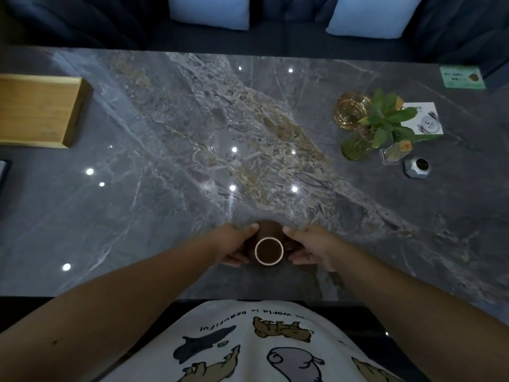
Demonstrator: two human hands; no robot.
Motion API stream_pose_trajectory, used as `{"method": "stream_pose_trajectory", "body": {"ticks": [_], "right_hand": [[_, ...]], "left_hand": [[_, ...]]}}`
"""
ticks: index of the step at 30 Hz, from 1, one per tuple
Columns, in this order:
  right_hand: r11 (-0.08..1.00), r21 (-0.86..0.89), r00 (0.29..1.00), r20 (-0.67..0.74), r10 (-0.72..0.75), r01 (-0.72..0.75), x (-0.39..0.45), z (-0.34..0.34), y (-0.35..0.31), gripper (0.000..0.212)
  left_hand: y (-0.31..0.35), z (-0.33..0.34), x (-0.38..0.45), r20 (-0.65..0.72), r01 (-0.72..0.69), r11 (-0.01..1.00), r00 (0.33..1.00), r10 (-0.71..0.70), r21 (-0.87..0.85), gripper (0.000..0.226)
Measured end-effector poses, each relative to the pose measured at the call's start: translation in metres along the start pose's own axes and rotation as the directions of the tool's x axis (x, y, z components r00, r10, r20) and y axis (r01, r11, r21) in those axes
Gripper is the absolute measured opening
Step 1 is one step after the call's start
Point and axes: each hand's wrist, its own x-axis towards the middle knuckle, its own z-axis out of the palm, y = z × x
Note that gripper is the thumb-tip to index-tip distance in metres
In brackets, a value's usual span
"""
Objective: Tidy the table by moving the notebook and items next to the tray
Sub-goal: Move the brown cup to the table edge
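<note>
A small dark brown cup (pixel 269 250) with a pale rim stands near the table's front edge, in the middle. My left hand (pixel 232 245) wraps its left side and my right hand (pixel 309 248) wraps its right side, both touching it. A wooden tray (pixel 35 111) lies at the far left of the marble table (pixel 192 133). A dark flat object (pixel 4 172) shows at the left edge below the tray, cut off by the frame; I cannot tell whether it is the notebook.
At the right stand a glass ashtray (pixel 351 111), a potted plant in a green glass vase (pixel 382 122), a white card (pixel 424 119), a toothpick holder (pixel 394 155) and a small grey gadget (pixel 417 166). A green card (pixel 461 77) lies at the far right corner. A sofa with pale cushions (pixel 209 12) sits behind.
</note>
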Motion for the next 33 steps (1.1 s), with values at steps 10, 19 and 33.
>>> {"method": "stream_pose_trajectory", "body": {"ticks": [10,19,33], "right_hand": [[0.899,-0.181,0.916,0.119,-0.383,0.400,-0.020,-0.028,0.003,0.073],[0.614,-0.548,0.799,0.193,-0.569,0.569,-0.023,-0.015,0.022,0.082],[0.397,-0.741,0.710,0.150,-0.688,0.542,-0.019,-0.005,0.042,0.075]], "left_hand": [[-0.033,0.013,-0.024,-0.079,-0.439,0.886,0.899,0.432,-0.152,0.057],[-0.044,0.009,-0.026,-0.020,-0.691,0.658,0.685,0.729,0.299,0.073],[-0.060,0.011,-0.015,-0.004,-0.666,0.503,0.601,0.799,0.551,0.073]]}}
